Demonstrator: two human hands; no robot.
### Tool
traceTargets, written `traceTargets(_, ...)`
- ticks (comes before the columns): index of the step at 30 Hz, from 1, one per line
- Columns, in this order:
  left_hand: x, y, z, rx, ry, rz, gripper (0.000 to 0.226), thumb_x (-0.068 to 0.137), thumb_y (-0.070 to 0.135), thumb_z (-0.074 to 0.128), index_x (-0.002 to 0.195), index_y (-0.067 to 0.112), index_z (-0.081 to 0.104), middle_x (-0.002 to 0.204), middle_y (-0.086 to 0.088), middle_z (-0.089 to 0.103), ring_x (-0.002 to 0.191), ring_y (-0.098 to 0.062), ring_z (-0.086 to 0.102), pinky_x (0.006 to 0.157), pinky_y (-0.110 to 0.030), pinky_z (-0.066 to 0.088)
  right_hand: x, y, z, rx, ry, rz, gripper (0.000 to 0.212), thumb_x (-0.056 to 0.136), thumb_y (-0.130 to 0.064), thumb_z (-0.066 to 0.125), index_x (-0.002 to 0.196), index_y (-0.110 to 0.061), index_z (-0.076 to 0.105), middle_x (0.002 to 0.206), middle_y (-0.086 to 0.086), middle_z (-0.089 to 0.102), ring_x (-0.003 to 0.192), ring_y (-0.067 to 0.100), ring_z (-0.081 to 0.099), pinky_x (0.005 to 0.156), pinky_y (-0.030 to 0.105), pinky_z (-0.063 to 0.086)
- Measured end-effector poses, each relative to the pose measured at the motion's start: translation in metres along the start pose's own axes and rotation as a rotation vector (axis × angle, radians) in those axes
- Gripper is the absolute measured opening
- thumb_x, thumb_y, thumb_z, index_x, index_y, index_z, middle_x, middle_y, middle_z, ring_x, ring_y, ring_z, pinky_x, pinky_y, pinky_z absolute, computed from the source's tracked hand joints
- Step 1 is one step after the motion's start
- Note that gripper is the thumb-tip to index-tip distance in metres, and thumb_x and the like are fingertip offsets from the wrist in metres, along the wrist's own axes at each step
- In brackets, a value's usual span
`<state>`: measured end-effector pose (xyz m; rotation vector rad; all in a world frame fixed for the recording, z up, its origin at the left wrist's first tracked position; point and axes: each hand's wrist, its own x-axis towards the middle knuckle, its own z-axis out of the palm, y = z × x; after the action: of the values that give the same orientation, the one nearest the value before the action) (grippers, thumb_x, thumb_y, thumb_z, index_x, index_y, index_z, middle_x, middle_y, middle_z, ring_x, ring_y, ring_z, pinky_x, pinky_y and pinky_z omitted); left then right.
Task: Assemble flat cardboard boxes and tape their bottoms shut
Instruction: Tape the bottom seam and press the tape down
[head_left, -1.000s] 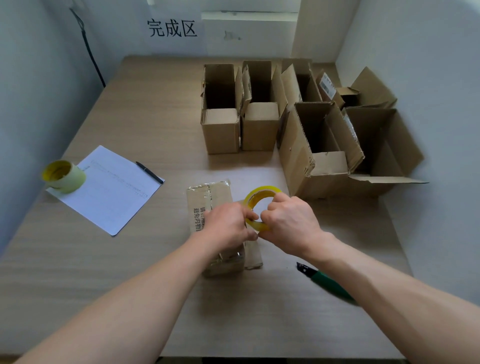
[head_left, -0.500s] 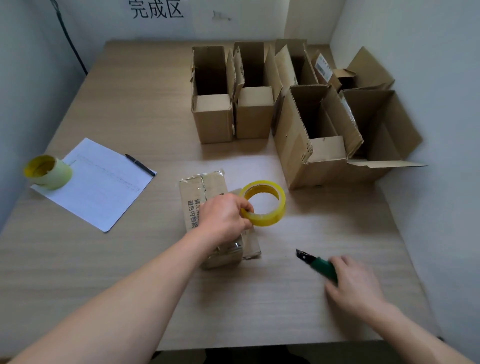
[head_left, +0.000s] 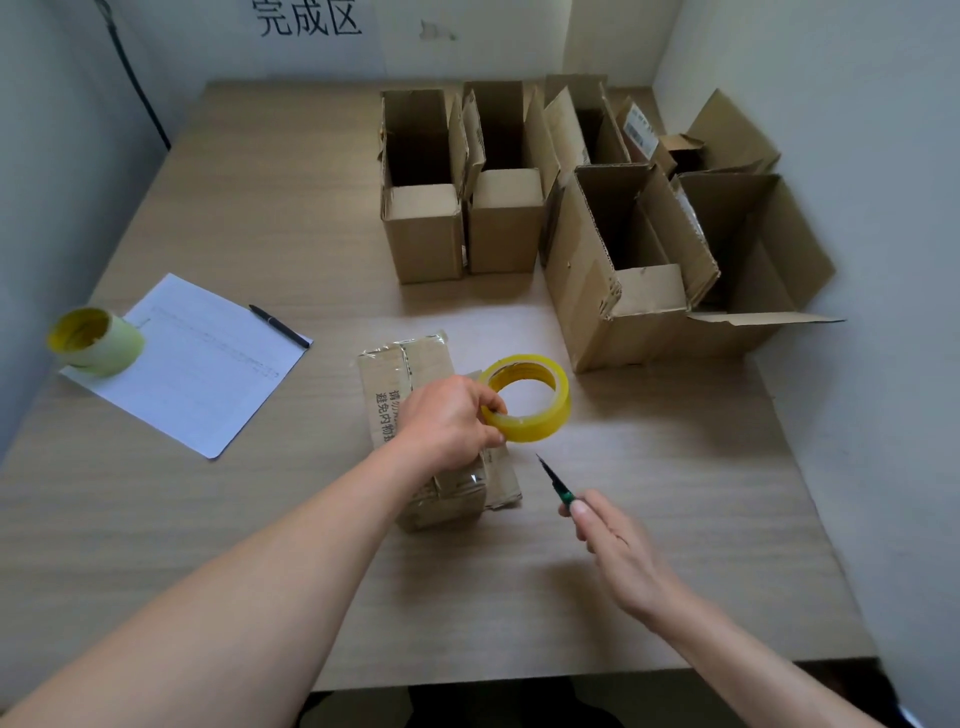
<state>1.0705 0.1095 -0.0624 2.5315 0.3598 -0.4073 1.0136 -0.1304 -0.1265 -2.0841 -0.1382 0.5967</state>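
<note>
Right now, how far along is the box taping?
Done: several assembled boxes stand open-topped at the back of the table. In hand: the left hand holds the tape roll over the box being taped; the right hand grips the green cutter. Left: cutting the tape; I can't tell whether the seam is sealed.

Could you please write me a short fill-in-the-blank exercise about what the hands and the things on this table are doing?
1. The left hand holds a roll of ____ tape above the small box.
2. The right hand grips a cutter with a ____ handle.
3. The black pen lies on a sheet of ____.
4. A second tape roll sits at the table's ____ edge.

Missing words: yellow; green; paper; left
</note>
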Motion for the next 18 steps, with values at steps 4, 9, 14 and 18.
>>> traceTargets(4,0.0,0.0,-0.001,0.003,-0.003,0.002,0.022,0.066,0.046,0.083,0.073,0.048,0.062,0.074,0.024,0.066,0.089,-0.008,0.062,0.069,-0.026,0.036,0.0,-0.008,0.008,0.094,-0.019,-0.011,0.022,0.081,-0.047,0.06,0.082,-0.027,0.049,0.065,-0.007,0.055,0.062,0.024,0.06,0.063,0.051,0.049)
traceTargets(9,0.0,0.001,-0.001,0.006,0.004,0.014,0.021,0.067,0.045,0.083,0.075,0.047,0.063,0.074,0.022,0.065,0.088,-0.008,0.062,0.068,-0.027,0.037,-0.001,-0.01,0.01,-0.315,0.057,-0.23,0.016,0.091,-0.049,0.05,0.104,-0.04,0.046,0.073,-0.011,0.059,0.066,0.014,0.058,0.059,0.045,0.049)
traceTargets(14,0.0,0.0,0.0,0.011,0.001,0.022,0.021,0.068,0.044,0.082,0.078,0.047,0.064,0.072,0.021,0.064,0.086,-0.008,0.061,0.068,-0.026,0.037,0.005,-0.017,0.016,-0.513,0.166,-0.405,0.013,0.093,-0.033,0.06,0.104,-0.028,0.056,0.085,-0.007,0.063,0.074,0.023,0.061,0.055,0.04,0.049)
traceTargets(18,0.001,-0.002,0.002,0.008,0.006,0.029,0.022,0.068,0.044,0.081,0.085,0.046,0.068,0.074,0.02,0.066,0.087,-0.008,0.062,0.072,-0.028,0.043,0.015,-0.012,0.019,-0.648,0.171,-0.428,0.012,0.091,-0.034,0.059,0.098,-0.023,0.057,0.082,-0.004,0.061,0.073,0.026,0.06,0.052,0.039,0.047)
